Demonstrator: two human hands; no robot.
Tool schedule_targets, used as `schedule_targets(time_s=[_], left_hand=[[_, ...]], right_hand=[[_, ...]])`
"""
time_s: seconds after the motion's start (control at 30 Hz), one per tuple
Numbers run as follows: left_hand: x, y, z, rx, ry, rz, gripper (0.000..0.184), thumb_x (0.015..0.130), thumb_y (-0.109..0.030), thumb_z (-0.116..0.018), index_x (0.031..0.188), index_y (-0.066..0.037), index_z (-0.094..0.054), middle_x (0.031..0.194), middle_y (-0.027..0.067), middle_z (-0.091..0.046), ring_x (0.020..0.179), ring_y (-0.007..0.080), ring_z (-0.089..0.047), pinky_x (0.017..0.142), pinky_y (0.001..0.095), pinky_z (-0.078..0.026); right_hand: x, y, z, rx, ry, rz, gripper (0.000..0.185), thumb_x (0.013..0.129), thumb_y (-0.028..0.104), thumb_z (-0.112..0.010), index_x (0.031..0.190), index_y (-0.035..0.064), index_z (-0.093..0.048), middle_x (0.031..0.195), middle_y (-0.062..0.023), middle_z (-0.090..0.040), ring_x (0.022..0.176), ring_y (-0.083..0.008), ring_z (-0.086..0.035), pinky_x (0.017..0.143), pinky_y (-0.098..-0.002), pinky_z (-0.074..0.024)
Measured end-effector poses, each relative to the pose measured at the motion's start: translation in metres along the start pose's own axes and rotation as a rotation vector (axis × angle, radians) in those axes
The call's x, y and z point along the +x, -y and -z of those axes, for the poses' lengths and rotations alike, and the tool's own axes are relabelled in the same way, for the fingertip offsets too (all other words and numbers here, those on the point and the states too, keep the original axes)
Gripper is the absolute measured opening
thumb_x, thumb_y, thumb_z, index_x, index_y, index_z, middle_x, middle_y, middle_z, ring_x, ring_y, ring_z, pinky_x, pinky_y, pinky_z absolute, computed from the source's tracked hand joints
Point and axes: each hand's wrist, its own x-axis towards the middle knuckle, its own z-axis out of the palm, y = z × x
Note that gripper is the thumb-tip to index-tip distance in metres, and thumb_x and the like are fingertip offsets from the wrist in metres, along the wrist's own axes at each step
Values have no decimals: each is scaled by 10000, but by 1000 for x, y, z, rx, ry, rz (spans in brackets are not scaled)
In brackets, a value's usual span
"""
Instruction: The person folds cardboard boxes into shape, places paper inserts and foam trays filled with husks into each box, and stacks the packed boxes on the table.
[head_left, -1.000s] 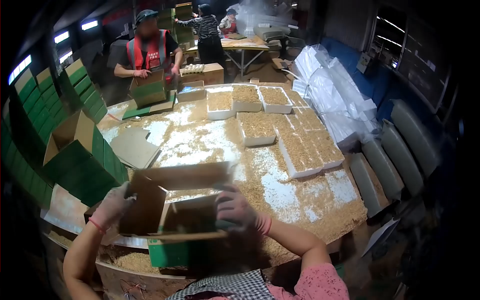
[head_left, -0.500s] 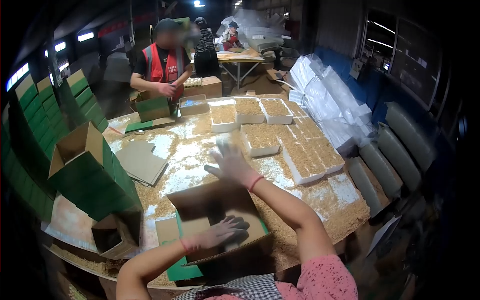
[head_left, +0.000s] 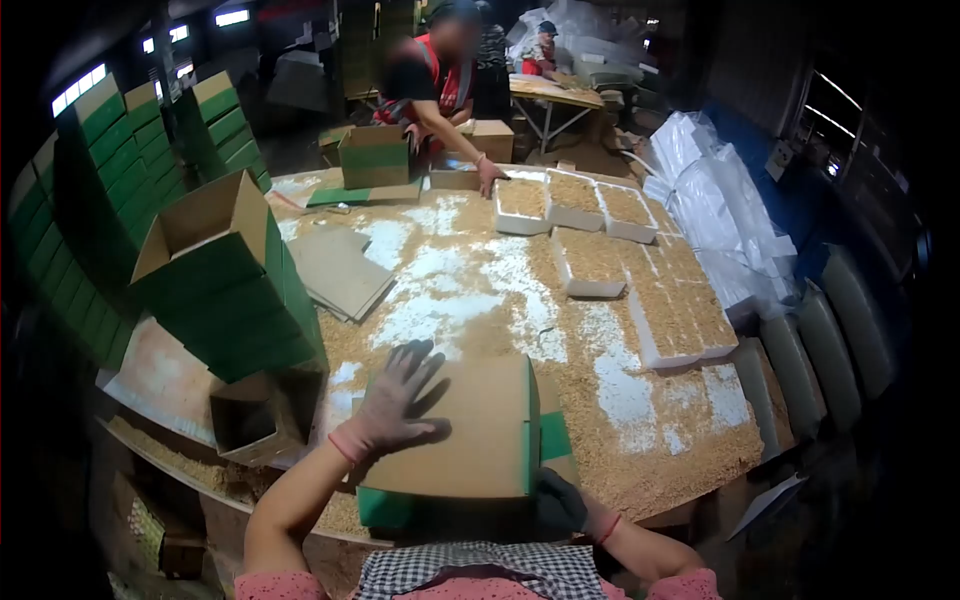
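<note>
A brown and green cardboard box (head_left: 465,430) lies in front of me at the near edge of the table, with a plain brown panel facing up. My left hand (head_left: 395,405), in a pale glove with dark fingertips, rests on the panel's left side with its fingers spread. At the box's lower right corner is my right hand (head_left: 568,505), also gloved. Its fingers are bent against the side, and shadow hides what they touch. A green and brown flap (head_left: 556,430) sticks out to the right of the box.
White trays (head_left: 592,262) filled with sawdust-like material stand at the back right. Stacked green boxes (head_left: 225,290) and flat cardboard sheets (head_left: 340,272) are on the left. Across the table, a co-worker's hand (head_left: 489,175) touches a tray. Wrapped white bundles (head_left: 700,190) lean at the right.
The box's open interior has given way to a flat panel on top. My left hand now lies on it; my right hand came back from over the table. The co-worker has reached toward the trays.
</note>
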Motion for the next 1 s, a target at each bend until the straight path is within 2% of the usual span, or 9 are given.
schedule_targets(time_s=[0.1,0.23,0.37,0.43,0.5,0.63,0.7,0.77,1.0], left_hand=[[-40,7,-4,-429,-208,74,732,811,-303,-603,1427,-26,-321,1458,209,-310,1329,377,-321,1105,419,-269],[-55,10,-41,-1765,-512,544,610,963,-249,-472,1475,-40,-212,1511,98,-274,1388,242,-261,1139,344,-198],[-49,-2,-51,-633,-227,619,525,871,-82,-557,1370,-35,-402,1420,104,-383,1310,242,-347,1104,343,-242],[-46,-9,-43,-828,-378,587,452,774,2,-511,1225,13,-495,1295,128,-459,1256,239,-394,1061,330,-292],[-43,-17,-32,-661,-336,625,389,774,-15,-501,1161,16,-519,1312,141,-447,1259,261,-391,1081,338,-259],[-30,-29,-43,-755,-399,776,231,760,-14,-499,973,0,-587,1375,163,-412,1280,264,-377,1068,337,-259],[-30,-20,-53,-781,-478,838,168,759,-14,-502,897,-12,-597,1385,154,-406,1255,240,-399,1030,322,-301],[-14,-44,-29,-819,-393,733,481,903,-298,-595,1231,41,-500,1185,108,-553,1123,205,-508,1000,329,-371],[-5,-32,-27,-789,-267,834,427,888,-242,-563,1239,-1,-533,1234,136,-552,1210,256,-459,1066,368,-305]], right_hand=[[44,122,25,713,0,-214,485,928,153,-546,1366,6,-399,1309,-141,-529,1199,-243,-523,1002,-370,-428],[92,208,-17,-704,305,334,429,893,392,-560,1127,41,-480,773,-145,-640,687,-341,-642,643,-397,-516],[80,101,-131,-746,581,698,461,903,398,-532,1154,12,-522,746,-137,-627,702,-303,-640,636,-402,-503],[99,160,-61,-465,719,274,407,914,347,-529,1170,31,-550,894,-159,-656,851,-308,-648,778,-381,-506],[114,120,28,-80,-53,282,445,913,334,-539,1253,50,-498,1113,-166,-595,1023,-310,-588,911,-371,-445],[136,-87,233,-507,-1259,-239,632,912,433,-506,1336,-8,-344,1287,-211,-405,1178,-345,-437,1017,-389,-314],[138,-150,280,-595,-1339,-679,732,912,482,-490,1378,-37,-266,1375,-233,-310,1256,-362,-362,1069,-398,-248],[153,-176,293,-506,-1289,-950,834,911,531,-474,1419,-66,-189,1462,-255,-216,1333,-379,-286,1122,-407,-182],[168,-307,307,2,-1588,-554,611,957,467,-414,1406,58,-347,1440,-103,-384,1321,-234,-357,1116,-390,-246]])
